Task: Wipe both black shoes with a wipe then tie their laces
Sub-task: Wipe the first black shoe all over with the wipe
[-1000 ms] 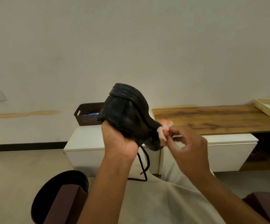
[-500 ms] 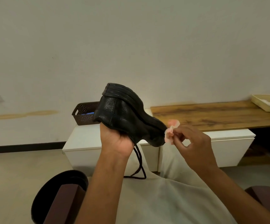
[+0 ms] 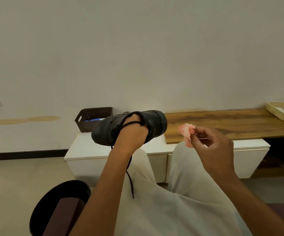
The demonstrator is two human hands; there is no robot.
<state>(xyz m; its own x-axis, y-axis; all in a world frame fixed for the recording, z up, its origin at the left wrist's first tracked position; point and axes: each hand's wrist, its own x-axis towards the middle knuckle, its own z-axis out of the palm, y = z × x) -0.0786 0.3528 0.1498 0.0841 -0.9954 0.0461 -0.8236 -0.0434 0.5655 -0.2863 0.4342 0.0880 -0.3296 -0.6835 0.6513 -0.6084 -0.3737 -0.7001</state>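
One black shoe is held up above my lap, its toe pointing left and its upper facing me. My left hand grips it, fingers reaching into the opening. A loose black lace hangs from the shoe down over my left thigh. My right hand pinches a crumpled pink wipe to the right of the shoe, apart from it. The second shoe is not in view.
A low white cabinet stands ahead with a dark woven basket on it. A wooden top runs right, carrying a cream tray. A round black bin sits at my lower left. Dark chair arms flank my legs.
My left hand has turned the shoe over, from sole up with the toe to the right, to upper facing me with the toe to the left. The wipe has come off the toe and moved right.
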